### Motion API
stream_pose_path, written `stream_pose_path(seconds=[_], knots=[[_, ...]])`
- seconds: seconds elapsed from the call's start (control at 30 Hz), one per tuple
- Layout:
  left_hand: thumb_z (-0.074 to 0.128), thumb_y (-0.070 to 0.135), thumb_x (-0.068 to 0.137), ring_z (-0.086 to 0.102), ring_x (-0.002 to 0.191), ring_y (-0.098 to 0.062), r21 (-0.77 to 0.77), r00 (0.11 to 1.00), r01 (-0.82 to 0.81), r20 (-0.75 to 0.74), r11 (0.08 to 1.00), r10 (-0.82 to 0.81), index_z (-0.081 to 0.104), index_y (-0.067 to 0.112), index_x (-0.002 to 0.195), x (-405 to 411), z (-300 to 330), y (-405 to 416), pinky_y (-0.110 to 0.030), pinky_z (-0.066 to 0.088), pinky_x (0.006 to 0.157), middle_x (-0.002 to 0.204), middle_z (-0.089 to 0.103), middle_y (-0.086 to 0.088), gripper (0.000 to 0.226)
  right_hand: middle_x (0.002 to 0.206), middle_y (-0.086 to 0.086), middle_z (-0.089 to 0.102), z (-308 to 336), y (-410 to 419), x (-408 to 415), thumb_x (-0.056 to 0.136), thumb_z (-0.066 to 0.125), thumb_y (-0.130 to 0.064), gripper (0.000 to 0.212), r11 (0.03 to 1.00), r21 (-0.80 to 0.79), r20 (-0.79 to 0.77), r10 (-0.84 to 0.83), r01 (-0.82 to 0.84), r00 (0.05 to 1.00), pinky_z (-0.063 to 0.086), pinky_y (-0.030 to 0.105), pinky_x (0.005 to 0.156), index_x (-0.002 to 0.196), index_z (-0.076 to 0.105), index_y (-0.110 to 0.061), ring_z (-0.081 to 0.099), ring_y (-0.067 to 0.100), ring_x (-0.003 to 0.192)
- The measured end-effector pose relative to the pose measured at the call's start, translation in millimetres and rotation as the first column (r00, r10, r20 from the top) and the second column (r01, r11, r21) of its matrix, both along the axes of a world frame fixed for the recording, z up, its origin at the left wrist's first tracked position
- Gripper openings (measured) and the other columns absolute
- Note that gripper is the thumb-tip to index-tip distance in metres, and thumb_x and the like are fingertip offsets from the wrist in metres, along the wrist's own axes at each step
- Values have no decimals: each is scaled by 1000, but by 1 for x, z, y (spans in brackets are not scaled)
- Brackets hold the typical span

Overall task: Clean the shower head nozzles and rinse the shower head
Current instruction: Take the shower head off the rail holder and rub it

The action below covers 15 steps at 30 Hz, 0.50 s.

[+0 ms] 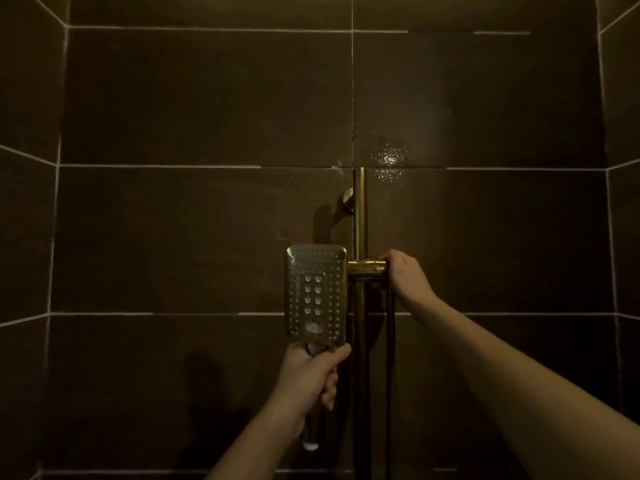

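Observation:
A gold rectangular shower head (316, 292) with rows of small nozzles faces me, just left of the vertical gold slide rail (359, 216). My left hand (311, 375) grips its handle right below the head; the handle's lower end sticks out under my wrist. My right hand (403, 275) grips the right end of the gold holder bracket (367, 268) on the rail. A dark hose (390, 358) hangs down below that hand.
Dark brown tiled walls (194, 98) close in ahead and on both sides. A wet shiny patch (390, 159) sits on the tile above the rail's top. A round gold wall mount (347, 199) holds the rail.

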<state>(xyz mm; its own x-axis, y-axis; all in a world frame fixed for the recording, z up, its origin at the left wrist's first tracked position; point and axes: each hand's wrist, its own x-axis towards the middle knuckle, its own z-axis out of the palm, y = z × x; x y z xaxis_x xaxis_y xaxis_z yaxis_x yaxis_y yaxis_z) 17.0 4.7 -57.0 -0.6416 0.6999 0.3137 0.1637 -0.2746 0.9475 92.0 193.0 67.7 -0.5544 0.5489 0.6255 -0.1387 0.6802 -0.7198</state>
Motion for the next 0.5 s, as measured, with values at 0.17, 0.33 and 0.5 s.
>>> stream_pose_path(seconds=[0.17,0.33,0.5], knots=[[82,37,77,45,37,-14,-21,999,32,24,999,-32,69,28,54,3,-9,-6,-28,42,41,49,50,0,27,92,8,61,-1,-3,2,104,31,-27,34,996,-92,-6,18,-18,1000,45,20,50,99,58,-7,62,15,75],[84,40,73,47,38,-14,-38,998,34,50,999,-32,69,29,55,3,-19,-16,-28,43,42,49,51,0,26,93,11,61,-1,-7,3,104,29,-28,33,997,-78,1,3,-3,1000,46,25,53,91,54,-12,63,20,74],[83,41,73,45,37,-15,-29,998,21,52,999,-19,66,27,52,4,-28,-28,-28,42,41,48,49,0,31,91,9,60,-1,-10,6,104,28,-29,32,994,-110,11,9,-8,1000,47,25,52,90,52,-14,63,18,71]])
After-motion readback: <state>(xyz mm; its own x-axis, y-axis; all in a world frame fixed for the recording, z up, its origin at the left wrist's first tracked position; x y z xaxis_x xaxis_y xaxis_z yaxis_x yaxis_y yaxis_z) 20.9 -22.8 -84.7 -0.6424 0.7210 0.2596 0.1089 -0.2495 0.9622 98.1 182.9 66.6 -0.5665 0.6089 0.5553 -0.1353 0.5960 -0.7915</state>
